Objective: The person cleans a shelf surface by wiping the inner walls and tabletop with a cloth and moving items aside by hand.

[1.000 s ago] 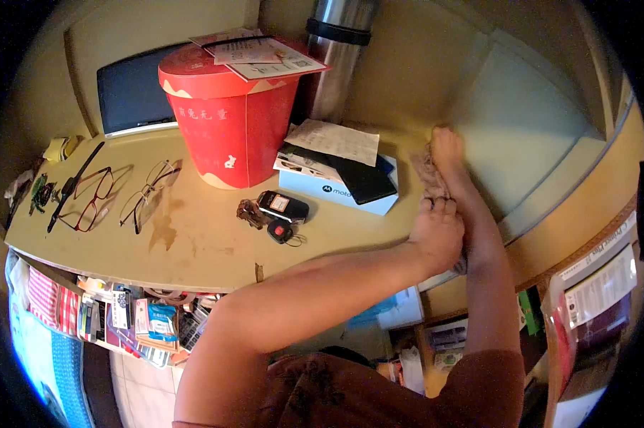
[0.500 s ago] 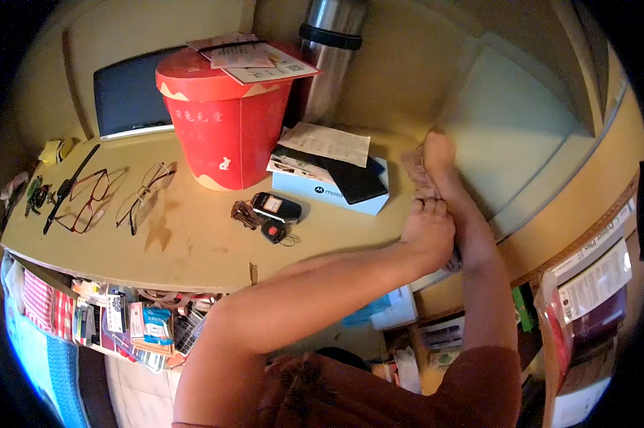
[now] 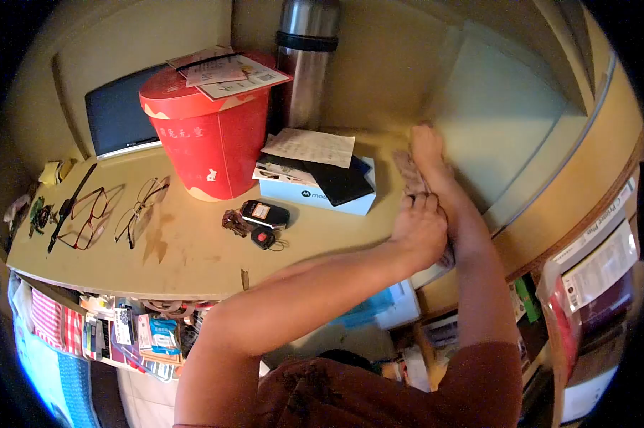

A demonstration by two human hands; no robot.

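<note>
My left hand [image 3: 419, 230] is closed on a brownish-grey cloth [image 3: 409, 172] at the right part of the yellowish tabletop. Part of the cloth shows below that fist, near my right forearm. Farther back, my right hand [image 3: 427, 148] grips or presses the upper end of the same cloth, its fingers closed and partly hidden. My left forearm reaches across the front of the table. Left of the hands lies a pale blue phone box [image 3: 350, 203], with a dark flat case [image 3: 339, 187] and a paper slip [image 3: 311, 146] on top.
A red bucket-shaped box [image 3: 215, 143] with papers on its lid stands beside a steel thermos [image 3: 304, 78]. Car keys [image 3: 265, 214], two pairs of glasses [image 3: 94, 214] and a black watch [image 3: 67, 207] lie leftward. An open drawer [image 3: 129, 332] full of items juts below. A frosted panel [image 3: 507, 114] is at right.
The view has shifted slightly, so most of the tabletop things appear farther left and a little lower. Both hands stay on the cloth in nearly the same pose.
</note>
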